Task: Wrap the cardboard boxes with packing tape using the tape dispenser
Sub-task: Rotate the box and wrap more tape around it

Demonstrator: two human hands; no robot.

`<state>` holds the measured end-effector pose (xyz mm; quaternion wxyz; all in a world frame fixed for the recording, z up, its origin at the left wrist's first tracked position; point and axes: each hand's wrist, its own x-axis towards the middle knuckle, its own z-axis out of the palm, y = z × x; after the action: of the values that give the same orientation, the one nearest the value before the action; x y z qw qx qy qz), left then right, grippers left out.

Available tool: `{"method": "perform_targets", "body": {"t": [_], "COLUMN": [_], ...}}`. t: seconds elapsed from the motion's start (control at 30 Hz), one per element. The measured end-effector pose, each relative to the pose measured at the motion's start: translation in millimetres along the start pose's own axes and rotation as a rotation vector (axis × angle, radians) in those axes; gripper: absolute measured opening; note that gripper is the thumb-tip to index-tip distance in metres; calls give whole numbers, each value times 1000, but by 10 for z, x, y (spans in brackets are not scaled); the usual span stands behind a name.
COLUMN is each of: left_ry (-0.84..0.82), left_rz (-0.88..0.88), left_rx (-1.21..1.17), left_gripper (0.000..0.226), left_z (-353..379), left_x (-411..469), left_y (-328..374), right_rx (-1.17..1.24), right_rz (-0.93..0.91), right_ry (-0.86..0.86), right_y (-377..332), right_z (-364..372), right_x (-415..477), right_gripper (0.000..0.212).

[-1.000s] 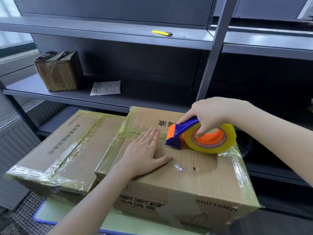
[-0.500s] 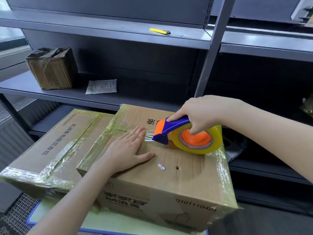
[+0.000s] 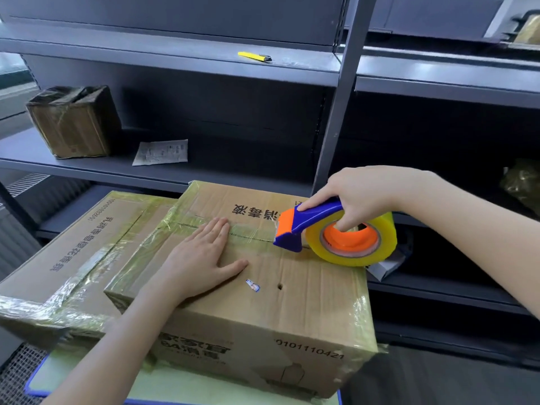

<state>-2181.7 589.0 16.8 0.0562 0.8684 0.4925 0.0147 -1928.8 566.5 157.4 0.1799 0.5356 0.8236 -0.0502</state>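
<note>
A brown cardboard box (image 3: 306, 305) with printed characters lies in front of me, clear tape along its edges and centre seam. My left hand (image 3: 204, 255) presses flat on its top, fingers straight, over the taped seam. My right hand (image 3: 359, 197) grips the blue and orange tape dispenser (image 3: 309, 226), which carries a yellowish roll of packing tape (image 3: 359, 249) at the box's right end. A short stretch of tape runs from the dispenser's mouth toward my left fingers. A second taped cardboard box (image 3: 73, 258) lies beside it on the left.
Grey metal shelving (image 3: 175, 173) stands behind the boxes, with an upright post (image 3: 339, 112). A small taped box (image 3: 73, 121) and a paper slip (image 3: 160, 152) sit on the middle shelf, a yellow cutter (image 3: 254, 56) on the upper one. The boxes rest on a blue-edged platform (image 3: 38, 387).
My right hand has drawn the dispenser rightward along the seam, away from my left hand, leaving tape behind. My left hand stays pressed flat.
</note>
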Motion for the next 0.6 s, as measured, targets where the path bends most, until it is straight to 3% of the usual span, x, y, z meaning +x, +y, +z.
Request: {"method": "perform_targets", "body": {"t": [0.1,0.27,0.5,0.6], "left_ry": [-16,-61,-21,-15], "left_rz": [56,152,162,159], "left_rx": [-16,-77,-31,-39], "left_gripper": [131,95,114,110], "left_z": [5,17,103,106], "left_x": [48,197,203,220], "left_y": [167,586,568,550], "right_rx": [-12,-35,-132,-189], "right_rz": [13,1,8,34], "right_ry": [18,3,15,42], "right_y": [-6,-52,-126,-120], "right_z": [6,-5,34,60], "right_x": [-17,-3,27,22], "right_gripper": [61,61,64,69]}}
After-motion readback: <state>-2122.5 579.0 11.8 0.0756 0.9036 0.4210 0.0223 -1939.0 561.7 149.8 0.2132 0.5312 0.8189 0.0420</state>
